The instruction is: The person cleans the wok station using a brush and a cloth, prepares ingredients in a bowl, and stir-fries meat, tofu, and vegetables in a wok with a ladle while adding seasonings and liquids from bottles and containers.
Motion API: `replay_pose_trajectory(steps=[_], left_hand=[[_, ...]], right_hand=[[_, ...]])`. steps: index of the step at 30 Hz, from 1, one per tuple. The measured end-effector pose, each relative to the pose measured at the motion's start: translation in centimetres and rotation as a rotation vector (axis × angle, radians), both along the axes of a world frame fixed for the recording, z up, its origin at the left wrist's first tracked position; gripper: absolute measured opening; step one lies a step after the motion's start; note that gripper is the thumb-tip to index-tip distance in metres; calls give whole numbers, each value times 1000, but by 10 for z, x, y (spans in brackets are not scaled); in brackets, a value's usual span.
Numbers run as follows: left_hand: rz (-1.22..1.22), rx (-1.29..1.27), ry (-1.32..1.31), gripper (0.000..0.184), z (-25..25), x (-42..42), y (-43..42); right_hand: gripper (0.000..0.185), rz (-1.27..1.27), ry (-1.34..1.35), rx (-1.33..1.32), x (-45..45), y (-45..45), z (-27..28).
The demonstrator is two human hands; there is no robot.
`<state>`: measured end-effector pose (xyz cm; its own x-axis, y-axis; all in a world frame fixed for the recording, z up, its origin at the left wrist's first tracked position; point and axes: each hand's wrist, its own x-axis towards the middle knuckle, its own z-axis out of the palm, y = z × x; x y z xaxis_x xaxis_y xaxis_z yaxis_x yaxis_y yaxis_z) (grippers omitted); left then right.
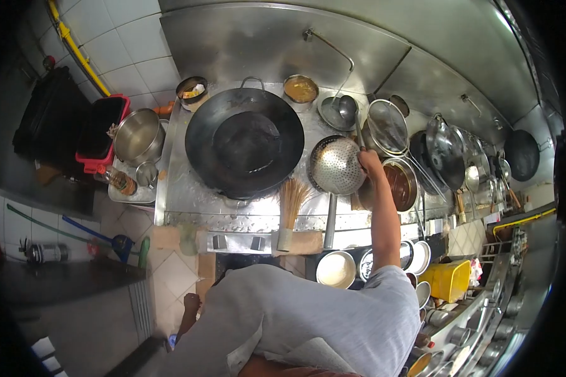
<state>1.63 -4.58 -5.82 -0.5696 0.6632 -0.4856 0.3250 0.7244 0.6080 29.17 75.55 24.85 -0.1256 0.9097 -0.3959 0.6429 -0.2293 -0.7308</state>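
Note:
My right hand is closed around the handle of a ladle, whose bowl rests over a round metal dish at the back of the steel stove top. Just left of this hand lies a perforated strainer with its handle towards the front edge. A large dark wok with a little liquid in it sits on the left part of the stove. Between wok and strainer is a bamboo brush. My left hand hangs low beside my body, away from the stove; its fingers are too small and dark to make out.
Left of the stove stand a steel pot and a glass bottle. A wire sieve and a container of dark sauce are at the right. White-rimmed pots line the front, near a yellow bin.

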Motion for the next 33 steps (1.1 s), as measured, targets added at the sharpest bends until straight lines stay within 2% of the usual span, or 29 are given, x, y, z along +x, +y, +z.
replay_pose_trajectory(steps=[2, 4, 6, 7, 8, 10, 11, 12, 14, 15, 19, 23, 26, 30, 32, 33], left_hand=[[558, -157, -206, 22, 24, 8, 19], [632, -140, -225, 21, 30, 7, 19], [680, -98, -211, 21, 40, 13, 25], [664, -88, -186, 21, 46, 14, 26], [609, -79, -143, 20, 48, 18, 24], [353, -118, 31, 20, 25, 20, -3], [85, -157, 202, 19, 16, 22, -12], [95, -156, 198, 19, 16, 26, -14], [-435, -436, 461, 15, 16, 38, -19], [-505, -471, 482, 15, 11, 44, -25], [-414, -492, 405, 13, -17, 59, -38], [-414, -509, 389, 12, -29, 62, -34], [-426, -480, 436, 11, -27, 58, -27], [-294, -343, 507, 9, -40, 45, -34], [-17, -252, 244, 9, -43, 35, -27], [-3, -255, 242, 9, -40, 36, -24]], right_hand=[[20, -11, 45, -63, -14, 33, -29], [19, -9, 89, -122, -26, 50, -36], [19, -66, 268, -342, -38, 63, -41], [22, 31, 411, -507, -30, 89, -65], [22, 44, 409, -506, -31, 95, -62], [25, -522, 1218, -1045, -38, 96, -53], [26, -562, 1341, -932, -40, 87, -46], [26, -553, 1334, -935, -40, 77, -41], [25, -476, 1541, -880, -38, 56, -30], [25, -420, 1516, -898, -38, 47, -19], [23, -293, 1460, -832, -48, 23, 40], [22, -302, 1418, -886, -77, 13, 98], [23, -185, 1378, -853, -96, 22, 103], [25, -101, 1323, -930, -134, 30, 99], [25, -114, 1285, -941, -159, 22, 103], [25, -71, 1249, -944, -170, 23, 100]])
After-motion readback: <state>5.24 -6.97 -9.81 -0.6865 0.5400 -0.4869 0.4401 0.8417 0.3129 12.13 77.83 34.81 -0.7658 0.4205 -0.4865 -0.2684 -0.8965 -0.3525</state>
